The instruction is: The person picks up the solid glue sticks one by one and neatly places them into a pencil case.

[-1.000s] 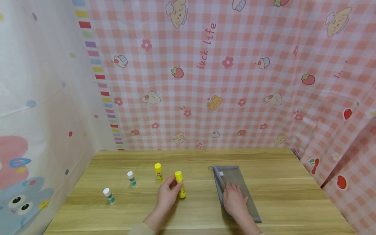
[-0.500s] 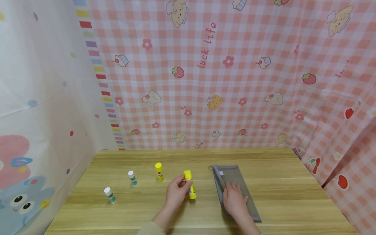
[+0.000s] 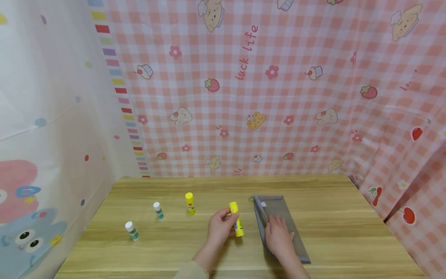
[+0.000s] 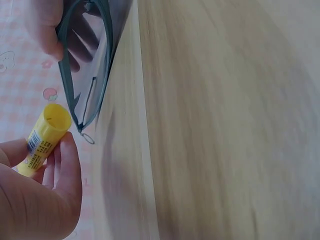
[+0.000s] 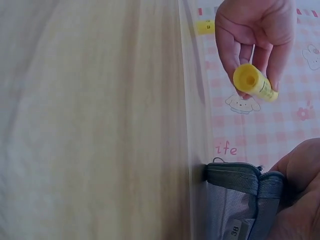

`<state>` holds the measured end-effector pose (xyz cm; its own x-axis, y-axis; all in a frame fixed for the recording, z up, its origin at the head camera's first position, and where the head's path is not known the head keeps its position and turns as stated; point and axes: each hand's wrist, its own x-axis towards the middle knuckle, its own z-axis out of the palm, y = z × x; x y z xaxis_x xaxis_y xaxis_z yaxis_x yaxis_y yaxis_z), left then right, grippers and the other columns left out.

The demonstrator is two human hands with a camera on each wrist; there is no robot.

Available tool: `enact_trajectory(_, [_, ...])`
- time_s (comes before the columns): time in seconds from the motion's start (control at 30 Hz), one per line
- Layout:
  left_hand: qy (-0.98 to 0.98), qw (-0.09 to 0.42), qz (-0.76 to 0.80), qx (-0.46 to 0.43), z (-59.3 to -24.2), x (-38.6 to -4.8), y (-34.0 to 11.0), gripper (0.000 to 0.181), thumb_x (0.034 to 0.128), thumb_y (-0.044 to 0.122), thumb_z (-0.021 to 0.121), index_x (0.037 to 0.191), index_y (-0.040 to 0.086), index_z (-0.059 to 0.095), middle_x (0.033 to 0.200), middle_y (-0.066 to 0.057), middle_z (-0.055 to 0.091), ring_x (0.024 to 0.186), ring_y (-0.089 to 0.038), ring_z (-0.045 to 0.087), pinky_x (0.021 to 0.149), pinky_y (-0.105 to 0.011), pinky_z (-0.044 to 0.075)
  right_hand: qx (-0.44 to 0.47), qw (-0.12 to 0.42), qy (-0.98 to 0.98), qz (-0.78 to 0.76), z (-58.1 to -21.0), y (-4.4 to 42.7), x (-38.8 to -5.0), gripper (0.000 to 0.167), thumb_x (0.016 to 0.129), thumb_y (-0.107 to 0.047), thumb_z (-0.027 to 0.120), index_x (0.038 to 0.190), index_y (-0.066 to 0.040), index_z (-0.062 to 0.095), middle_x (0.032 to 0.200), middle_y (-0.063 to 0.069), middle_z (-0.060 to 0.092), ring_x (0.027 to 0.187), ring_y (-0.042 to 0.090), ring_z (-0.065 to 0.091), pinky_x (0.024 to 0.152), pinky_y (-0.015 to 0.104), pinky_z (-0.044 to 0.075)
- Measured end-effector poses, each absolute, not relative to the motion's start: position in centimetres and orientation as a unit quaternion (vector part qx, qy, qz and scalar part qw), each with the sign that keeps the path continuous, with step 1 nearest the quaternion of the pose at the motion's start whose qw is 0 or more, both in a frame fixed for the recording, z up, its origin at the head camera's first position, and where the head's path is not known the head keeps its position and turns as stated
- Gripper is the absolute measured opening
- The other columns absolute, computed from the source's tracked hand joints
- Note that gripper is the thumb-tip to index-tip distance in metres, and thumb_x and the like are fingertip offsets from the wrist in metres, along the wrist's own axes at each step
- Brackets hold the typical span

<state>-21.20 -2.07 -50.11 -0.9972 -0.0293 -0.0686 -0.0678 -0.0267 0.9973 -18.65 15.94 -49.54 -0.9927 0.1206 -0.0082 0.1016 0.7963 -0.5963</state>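
Note:
My left hand [image 3: 220,228] pinches a yellow glue stick [image 3: 237,220] between thumb and fingers. It holds the stick tilted above the table, just left of a grey mesh zipper pouch [image 3: 292,232]. The hollow end of the glue stick [image 4: 45,137] shows in the left wrist view. My right hand [image 3: 280,236] grips the pouch's upper layer near its mouth, and the mouth gapes toward the left hand. In the right wrist view, the right hand [image 5: 302,195] is partly cut off beside the pouch's zipper edge [image 5: 232,175]. The right thumb is hidden in the head view.
Another yellow glue stick [image 3: 190,203] stands upright left of my left hand. Farther left stand two white-capped glue sticks with green labels, the back one [image 3: 158,211] and the front one [image 3: 132,231]. A checked curtain [image 3: 223,97] hangs behind the wooden table [image 3: 156,259].
My left hand has carried the yellow glue stick rightward, closer to the pouch, and tilted it more. The right hand and pouch have stayed nearly still.

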Motion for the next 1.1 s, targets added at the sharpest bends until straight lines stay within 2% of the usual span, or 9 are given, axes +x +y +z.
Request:
enact_trajectory(0.47, [0.692, 0.016, 0.719, -0.067, -50.9, -21.4, 0.9, 0.032, 0.0873, 0.007, 0.073, 0.114, -0.008, 0.066, 0.082, -0.009, 0.063, 0.062, -0.016, 0.064, 0.054, -0.035, 0.059, -0.059, 0.033, -0.946, 0.318, -49.5, 15.9, -18.4, 0.042, 0.101, -0.01, 0.041, 0.136, 0.013, 0.048, 0.143, 0.038, 0.037, 0.135, 0.056, 0.029, 0.098, 0.083, 0.016])
enact_trajectory(1.1, [0.712, 0.029, 0.697, -0.078, -51.2, -21.6, 4.1, 0.027, 0.0864, 0.012, 0.075, 0.107, -0.004, 0.07, 0.079, -0.005, 0.067, 0.061, -0.016, 0.066, 0.05, -0.033, 0.059, -0.064, 0.032, -0.944, 0.322, -49.4, 16.0, -18.2, 0.043, 0.102, -0.011, 0.04, 0.137, 0.013, 0.047, 0.143, 0.039, 0.036, 0.135, 0.056, 0.028, 0.098, 0.083, 0.017])
